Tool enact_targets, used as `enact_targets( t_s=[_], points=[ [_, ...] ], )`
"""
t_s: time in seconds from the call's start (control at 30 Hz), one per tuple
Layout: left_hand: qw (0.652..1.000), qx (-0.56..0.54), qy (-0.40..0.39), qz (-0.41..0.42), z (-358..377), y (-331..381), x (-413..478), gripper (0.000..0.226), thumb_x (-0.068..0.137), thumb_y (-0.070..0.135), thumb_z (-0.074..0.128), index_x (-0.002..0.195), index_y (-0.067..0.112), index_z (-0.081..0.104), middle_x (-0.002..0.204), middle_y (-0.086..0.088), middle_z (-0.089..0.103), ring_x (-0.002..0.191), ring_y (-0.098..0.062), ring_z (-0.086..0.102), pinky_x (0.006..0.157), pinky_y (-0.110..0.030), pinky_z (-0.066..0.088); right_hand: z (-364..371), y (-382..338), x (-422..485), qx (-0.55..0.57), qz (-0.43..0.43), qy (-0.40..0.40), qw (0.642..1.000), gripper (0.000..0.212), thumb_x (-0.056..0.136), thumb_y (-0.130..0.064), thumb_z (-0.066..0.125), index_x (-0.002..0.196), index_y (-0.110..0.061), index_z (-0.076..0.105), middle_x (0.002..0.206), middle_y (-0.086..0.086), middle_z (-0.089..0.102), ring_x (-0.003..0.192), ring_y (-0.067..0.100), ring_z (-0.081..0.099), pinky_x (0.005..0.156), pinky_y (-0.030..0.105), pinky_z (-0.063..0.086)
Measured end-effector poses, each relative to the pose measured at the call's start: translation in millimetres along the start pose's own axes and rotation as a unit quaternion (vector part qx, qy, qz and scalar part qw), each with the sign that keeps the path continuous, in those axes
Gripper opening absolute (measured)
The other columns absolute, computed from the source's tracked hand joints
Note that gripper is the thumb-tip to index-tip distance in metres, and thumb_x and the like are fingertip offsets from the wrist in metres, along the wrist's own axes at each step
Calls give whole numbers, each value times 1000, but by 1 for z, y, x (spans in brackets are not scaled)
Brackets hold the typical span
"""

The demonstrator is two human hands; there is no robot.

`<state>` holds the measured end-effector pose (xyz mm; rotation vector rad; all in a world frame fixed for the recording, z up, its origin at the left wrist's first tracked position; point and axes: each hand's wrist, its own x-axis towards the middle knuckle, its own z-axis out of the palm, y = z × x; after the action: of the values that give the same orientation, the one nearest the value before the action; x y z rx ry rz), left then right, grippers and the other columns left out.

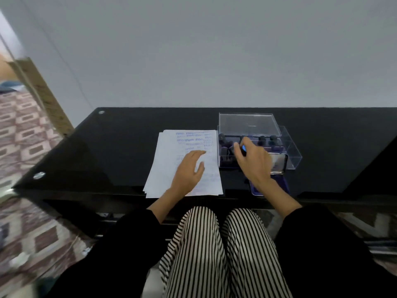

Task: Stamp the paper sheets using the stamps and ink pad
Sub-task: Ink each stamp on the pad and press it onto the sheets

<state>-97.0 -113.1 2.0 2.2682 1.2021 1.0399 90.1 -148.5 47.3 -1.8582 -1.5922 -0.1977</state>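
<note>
Two hands busy: my left hand [189,171] flat on paper sheets [169,151], right hand [253,162] pinching stamp [243,148] (blue-topped) at clear box [292,151]. Next, I think: ink pad [282,187] first.

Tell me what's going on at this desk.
A person sits at a black desk stamping paper. The left hand rests flat on a stack of sheets; the top sheet already carries blue stamp marks. The right hand is over a clear box of stamps, lid open, and pinches a stamp with a blue part. The ink pad lies open by that wrist, near the desk's front edge.
</note>
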Motion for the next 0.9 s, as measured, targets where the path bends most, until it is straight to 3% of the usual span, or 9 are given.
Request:
enact_targets(
  t_s=[0.13,0.27,0.4,0.6,0.77,0.9],
  points=[
    [996,33,52,-72,-29,-33,4,34,95,8,44,128,5,52,130,-9,54,122,-21,49,101,-20,32,27,-46,17,28,-23,-82,996,23,97,-26,38,92,-6,50,63,8,50,58,27,50,53,34,38],
    [987,98,43,-117,-45,-56,8,37,95,7,44,131,7,49,137,-7,50,127,-19,45,105,-22,29,55,-79,24,38,-54,-147,987,22,99,-24,33,88,-9,45,65,7,50,61,28,51,55,31,35],
    [979,146,35,-136,-50,-73,6,39,94,7,43,133,7,48,140,-9,47,131,-20,42,108,-28,28,75,-94,26,39,-70,-193,978,29,101,-28,31,101,-7,50,68,6,52,61,24,48,58,28,34],
    [961,210,-52,-171,-46,-93,0,44,100,21,35,143,13,34,154,-4,26,144,-21,16,115,-43,17,102,-109,24,29,-81,-246,965,32,101,-33,30,107,-9,50,85,11,63,67,19,51,65,30,42],
    [946,232,-125,-187,-42,-100,-6,50,102,33,24,149,17,18,158,-1,9,146,-19,0,116,-44,5,116,-117,22,21,-83,-267,960,34,101,-36,30,111,-10,49,93,9,64,71,15,50,67,28,42],
    [942,248,-134,-181,-40,-102,-9,51,102,34,20,150,16,13,159,-2,5,146,-20,-2,117,-44,1,121,-117,21,10,-83,-271,959,34,101,-36,30,111,-10,49,94,8,64,69,14,49,64,25,37]
  ],
)
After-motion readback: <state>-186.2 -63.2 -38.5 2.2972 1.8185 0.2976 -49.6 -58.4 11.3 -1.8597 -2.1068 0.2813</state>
